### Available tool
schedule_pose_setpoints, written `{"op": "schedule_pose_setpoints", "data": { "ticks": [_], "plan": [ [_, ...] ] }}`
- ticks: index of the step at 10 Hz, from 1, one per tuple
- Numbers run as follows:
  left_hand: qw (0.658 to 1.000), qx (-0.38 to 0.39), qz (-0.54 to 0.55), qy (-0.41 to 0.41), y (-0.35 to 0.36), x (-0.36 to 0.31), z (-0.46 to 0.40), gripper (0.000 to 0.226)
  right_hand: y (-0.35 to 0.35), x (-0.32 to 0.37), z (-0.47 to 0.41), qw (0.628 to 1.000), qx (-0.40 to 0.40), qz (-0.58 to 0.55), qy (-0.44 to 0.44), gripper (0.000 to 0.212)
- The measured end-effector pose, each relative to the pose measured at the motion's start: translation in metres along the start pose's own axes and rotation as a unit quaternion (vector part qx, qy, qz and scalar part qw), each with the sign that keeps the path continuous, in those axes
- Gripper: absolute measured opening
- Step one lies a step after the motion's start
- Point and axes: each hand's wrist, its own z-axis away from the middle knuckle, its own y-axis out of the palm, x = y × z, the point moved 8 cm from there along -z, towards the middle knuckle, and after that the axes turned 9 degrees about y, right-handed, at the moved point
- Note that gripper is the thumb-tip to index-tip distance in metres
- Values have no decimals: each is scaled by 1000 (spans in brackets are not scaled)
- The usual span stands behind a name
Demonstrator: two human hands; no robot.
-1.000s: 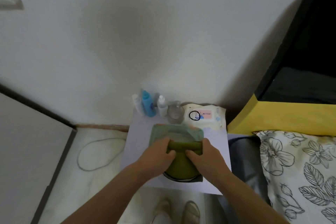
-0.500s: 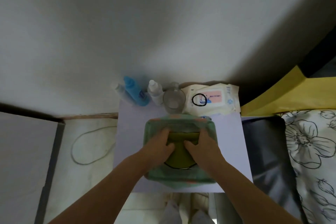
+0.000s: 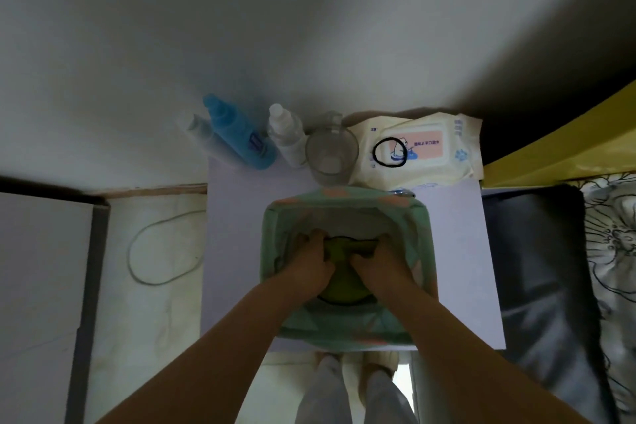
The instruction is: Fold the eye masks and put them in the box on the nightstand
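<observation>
A soft green fabric box (image 3: 346, 203) with pink patches stands in the middle of the white nightstand (image 3: 234, 227). Both of my hands reach down inside it. My left hand (image 3: 311, 262) and my right hand (image 3: 380, 263) each grip one end of a folded olive-green eye mask (image 3: 342, 282) with a dark edge. The mask sits low in the box, near its bottom. My fingers cover the mask's upper corners.
Along the wall at the back of the nightstand stand a blue bottle (image 3: 237, 134), a white bottle (image 3: 287, 138), a clear glass (image 3: 332, 157) and a pack of wet wipes (image 3: 420, 151). A bed with a floral pillow (image 3: 612, 251) is on the right; a cable (image 3: 161, 248) lies on the floor at left.
My head has tilted downward, so the box now appears from above. Both hands have pushed the folded mask deeper into the box.
</observation>
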Motion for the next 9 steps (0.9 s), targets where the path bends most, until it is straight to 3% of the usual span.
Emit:
{"op": "schedule_pose_setpoints", "data": {
  "ticks": [3,7,9],
  "plan": [
    [1000,-19,0,-2,-1,-2,2,43,-3,2,4,1000,-5,24,4,37],
    [997,-74,2,26,-27,-29,42,34,-24,15,53,977,-106,169,-71,30],
    [993,-107,-20,50,-44,-43,74,16,-27,26,85,972,-84,192,-111,22]
  ]
}}
